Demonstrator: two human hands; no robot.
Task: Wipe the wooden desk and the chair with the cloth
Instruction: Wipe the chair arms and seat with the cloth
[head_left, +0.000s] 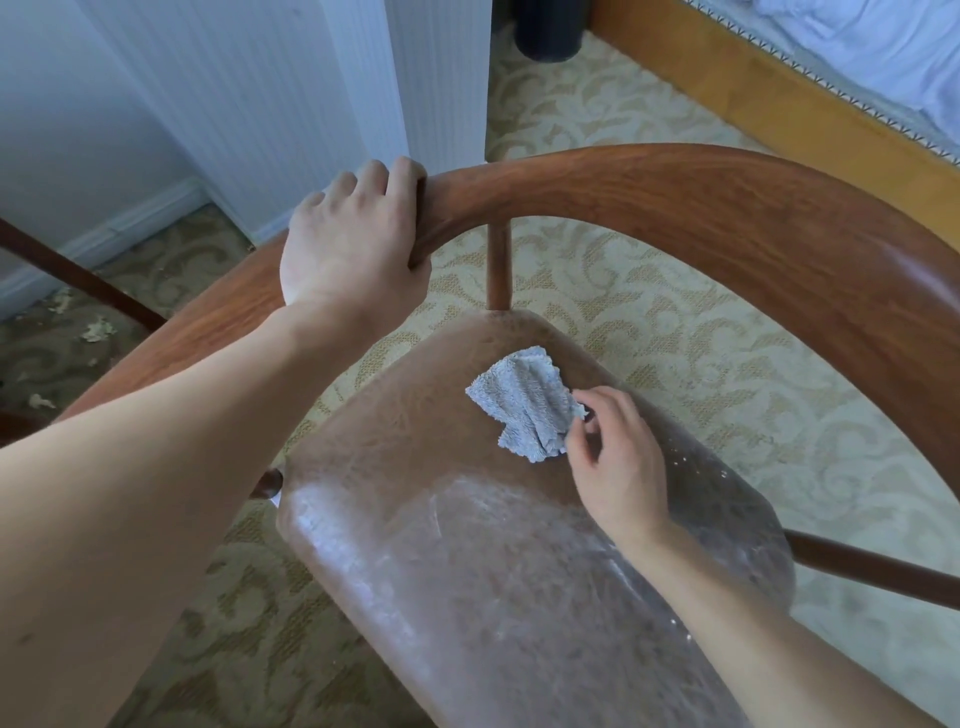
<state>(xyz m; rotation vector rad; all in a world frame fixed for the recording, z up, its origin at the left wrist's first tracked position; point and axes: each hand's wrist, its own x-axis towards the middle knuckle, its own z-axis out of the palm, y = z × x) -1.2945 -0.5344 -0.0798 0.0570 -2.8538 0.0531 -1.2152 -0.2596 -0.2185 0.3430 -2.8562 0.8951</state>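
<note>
Left hand (358, 244) is curled over the chair's curved wooden back rail (675, 208) up at eleven o'clock, fingers wrapped round the far edge, thumb underneath. Right hand (618, 457) sits just right of centre, pinching the edge of a small grey-blue cloth (524, 402) that lies rumpled on the brown leather seat (415, 545), cloth to the hand's ten o'clock. Pale smears show on the seat towards five o'clock, patterned beige carpet (701, 364) beneath, white wall panels (260, 104) at eleven.

Both forearms are bare to the frame's edge, no sleeves, and the hands (358, 244) wear nothing.
</note>
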